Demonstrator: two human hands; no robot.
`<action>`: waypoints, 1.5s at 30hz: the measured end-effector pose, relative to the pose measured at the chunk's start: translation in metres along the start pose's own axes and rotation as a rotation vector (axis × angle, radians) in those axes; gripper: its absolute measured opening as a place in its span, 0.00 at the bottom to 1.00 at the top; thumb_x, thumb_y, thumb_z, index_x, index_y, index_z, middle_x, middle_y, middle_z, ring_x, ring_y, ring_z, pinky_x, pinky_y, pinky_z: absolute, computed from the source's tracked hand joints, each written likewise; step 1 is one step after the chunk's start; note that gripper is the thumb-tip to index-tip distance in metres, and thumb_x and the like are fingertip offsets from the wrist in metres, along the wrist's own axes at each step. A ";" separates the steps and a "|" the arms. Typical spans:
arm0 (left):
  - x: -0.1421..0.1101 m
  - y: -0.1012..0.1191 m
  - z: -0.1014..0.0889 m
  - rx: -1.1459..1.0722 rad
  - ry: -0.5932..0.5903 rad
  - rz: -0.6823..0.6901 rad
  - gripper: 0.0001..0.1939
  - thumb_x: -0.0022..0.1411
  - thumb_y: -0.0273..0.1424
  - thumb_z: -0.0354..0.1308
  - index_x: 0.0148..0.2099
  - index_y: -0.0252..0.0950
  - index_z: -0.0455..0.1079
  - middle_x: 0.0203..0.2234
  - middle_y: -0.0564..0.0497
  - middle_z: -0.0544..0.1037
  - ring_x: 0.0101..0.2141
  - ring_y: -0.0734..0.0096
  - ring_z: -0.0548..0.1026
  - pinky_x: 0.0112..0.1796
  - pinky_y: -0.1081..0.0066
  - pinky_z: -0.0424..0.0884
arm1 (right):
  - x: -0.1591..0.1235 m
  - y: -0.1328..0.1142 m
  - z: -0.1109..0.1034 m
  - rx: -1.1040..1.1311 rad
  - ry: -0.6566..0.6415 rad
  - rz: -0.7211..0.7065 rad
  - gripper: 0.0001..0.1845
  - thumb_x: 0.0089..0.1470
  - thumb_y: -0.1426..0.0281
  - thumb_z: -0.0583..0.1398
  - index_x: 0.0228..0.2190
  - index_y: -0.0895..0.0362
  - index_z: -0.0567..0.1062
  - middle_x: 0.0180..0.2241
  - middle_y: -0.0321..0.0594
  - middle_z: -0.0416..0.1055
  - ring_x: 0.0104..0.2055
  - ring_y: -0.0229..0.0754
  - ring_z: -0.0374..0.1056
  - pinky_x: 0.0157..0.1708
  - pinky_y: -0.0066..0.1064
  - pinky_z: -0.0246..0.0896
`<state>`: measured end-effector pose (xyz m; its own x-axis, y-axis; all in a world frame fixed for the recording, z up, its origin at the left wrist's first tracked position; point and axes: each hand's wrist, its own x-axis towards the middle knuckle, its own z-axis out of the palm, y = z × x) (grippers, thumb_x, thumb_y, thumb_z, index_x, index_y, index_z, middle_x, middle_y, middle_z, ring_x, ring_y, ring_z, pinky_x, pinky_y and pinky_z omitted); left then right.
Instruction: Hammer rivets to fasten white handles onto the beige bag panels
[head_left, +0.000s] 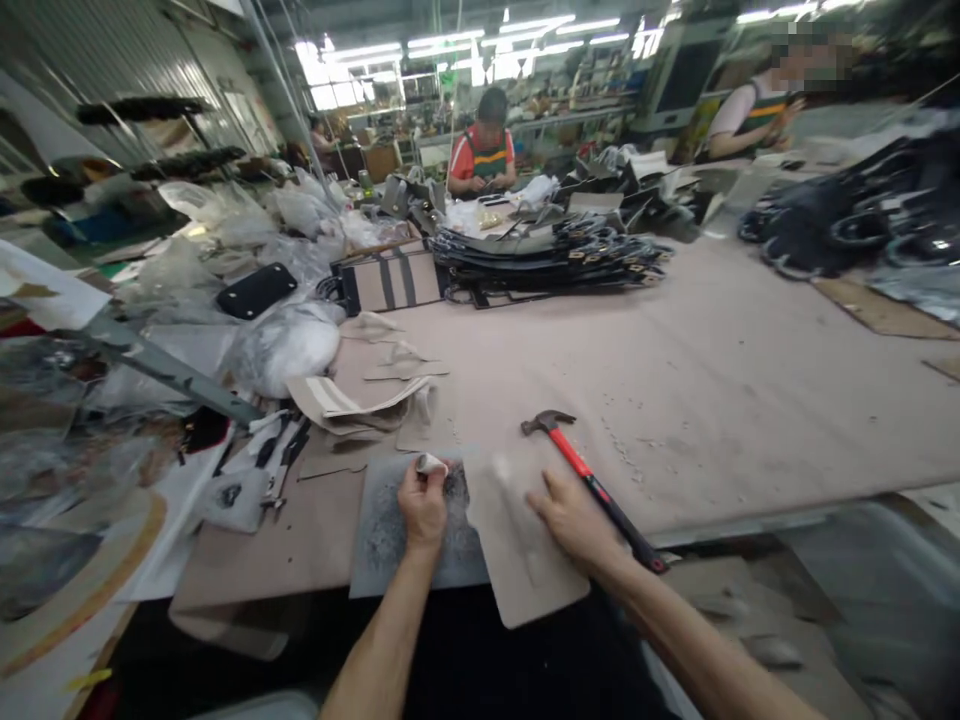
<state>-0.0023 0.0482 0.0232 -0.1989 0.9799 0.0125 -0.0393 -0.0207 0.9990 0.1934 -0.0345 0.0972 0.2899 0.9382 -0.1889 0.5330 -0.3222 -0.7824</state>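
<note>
Grasped a short pale cylinder (429, 463) in the fingers of the left hand (424, 510), touched the beige panel (511, 545) directly under the right hand (581, 525)'s fingers, could not tell whether pinching or merely resting, and judged it light, thin, fairly bendable, best taken by its edge.

Beige-topped worktable (712, 400), back + L loaded.
Claw hammer (592, 481) lay R of grey board (382, 540); beige cut pcs (352, 422) sat L; blk bag pcs (540, 268) were stacked at back nxt to striped bag (367, 285).
</note>
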 end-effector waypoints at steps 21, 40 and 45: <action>0.016 0.002 0.058 0.040 -0.469 -0.011 0.15 0.58 0.40 0.62 0.41 0.34 0.74 0.35 0.48 0.81 0.36 0.68 0.78 0.40 0.72 0.73 | -0.011 0.039 0.051 -0.369 0.156 0.123 0.10 0.62 0.63 0.53 0.37 0.57 0.67 0.35 0.45 0.72 0.39 0.49 0.71 0.36 0.34 0.55; 0.014 0.011 0.060 0.238 -0.543 0.150 0.08 0.60 0.34 0.58 0.40 0.37 0.72 0.32 0.50 0.79 0.34 0.69 0.76 0.38 0.74 0.70 | 0.024 0.091 -0.037 -0.543 0.112 0.132 0.07 0.56 0.68 0.59 0.36 0.59 0.70 0.34 0.46 0.67 0.35 0.45 0.65 0.33 0.33 0.54; 0.009 0.014 0.059 0.319 -0.588 0.267 0.08 0.61 0.31 0.56 0.42 0.37 0.71 0.33 0.51 0.78 0.34 0.70 0.75 0.38 0.74 0.69 | 0.042 0.066 -0.047 0.261 -0.270 0.352 0.02 0.52 0.71 0.56 0.30 0.57 0.66 0.23 0.34 0.63 0.22 0.36 0.59 0.24 0.29 0.56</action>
<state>0.0528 0.0683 0.0395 0.4018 0.8958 0.1897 0.2427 -0.3040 0.9212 0.2783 -0.0220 0.0652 0.1822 0.7887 -0.5872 0.2142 -0.6146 -0.7592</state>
